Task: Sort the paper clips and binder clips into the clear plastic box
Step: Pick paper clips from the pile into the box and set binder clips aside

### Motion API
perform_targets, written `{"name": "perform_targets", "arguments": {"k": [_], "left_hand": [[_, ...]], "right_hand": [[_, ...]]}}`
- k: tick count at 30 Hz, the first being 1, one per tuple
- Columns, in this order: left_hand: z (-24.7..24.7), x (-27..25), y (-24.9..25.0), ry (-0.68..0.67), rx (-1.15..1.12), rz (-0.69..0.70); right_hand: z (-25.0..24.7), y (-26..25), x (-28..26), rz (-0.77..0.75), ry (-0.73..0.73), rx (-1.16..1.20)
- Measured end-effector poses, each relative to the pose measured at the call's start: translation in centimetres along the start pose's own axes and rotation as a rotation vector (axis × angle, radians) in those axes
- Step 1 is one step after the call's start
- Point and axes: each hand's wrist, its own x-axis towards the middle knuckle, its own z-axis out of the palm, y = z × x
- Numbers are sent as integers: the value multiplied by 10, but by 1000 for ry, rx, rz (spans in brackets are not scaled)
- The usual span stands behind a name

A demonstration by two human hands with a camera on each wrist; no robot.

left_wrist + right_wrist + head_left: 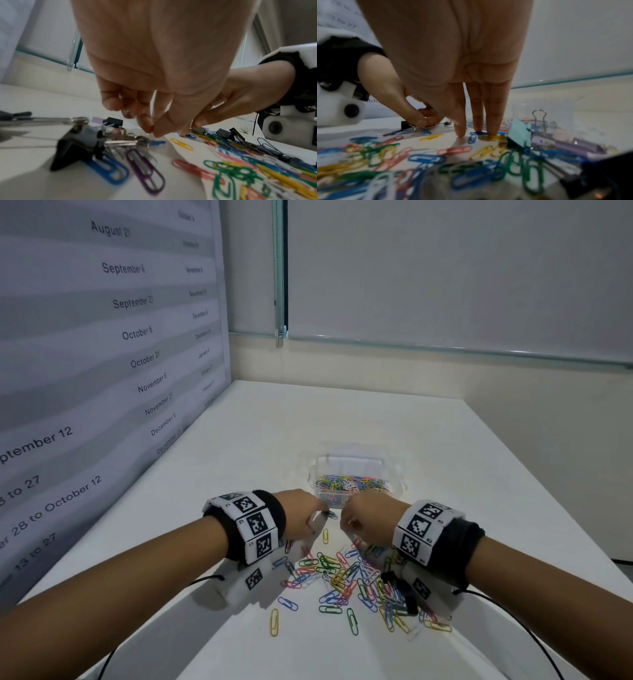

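A clear plastic box (356, 463) stands mid-table with several coloured paper clips (352, 484) inside. In front of it my left hand (322, 513) pinches a blue paper clip (331, 515) lying on the table; the index tip rests on this clip (190, 135), the thumb beside it. Close to its right, my right hand (346, 522) points straight fingers (491, 121) down, tips pressing on loose clips. A pile of paper clips (342, 577) spreads below both wrists. A black binder clip (400, 587) lies in the pile, and a teal binder clip (519, 133) sits near my right fingertips.
A wall printed with dates (120, 337) runs along the table's left side. A window sill and blind (445, 344) close off the far end. The table's right edge (548, 474) drops off. Cables (513, 628) trail from both wristbands. Another black binder clip (73, 147) lies left of my left hand.
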Motion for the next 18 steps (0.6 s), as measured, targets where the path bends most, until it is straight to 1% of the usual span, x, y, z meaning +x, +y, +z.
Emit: {"name": "perform_targets", "arguments": {"k": [4,6,10,14,18], "left_hand": [[-3,-5,1,9,-13,16],[-5,-7,0,4,-27,31],[-3,-10,6,41,-26,46],[7,-14,12,33,-16,64],[14,-22,15,80,-7,133]], "right_hand": [[-1,0,-7,-26,49,127],[-2,1,-9,-13,65,166],[0,0,-7,24,74,70],[6,-6,-8,4,4,56],[11,-10,-17,-35,-1,61]]}}
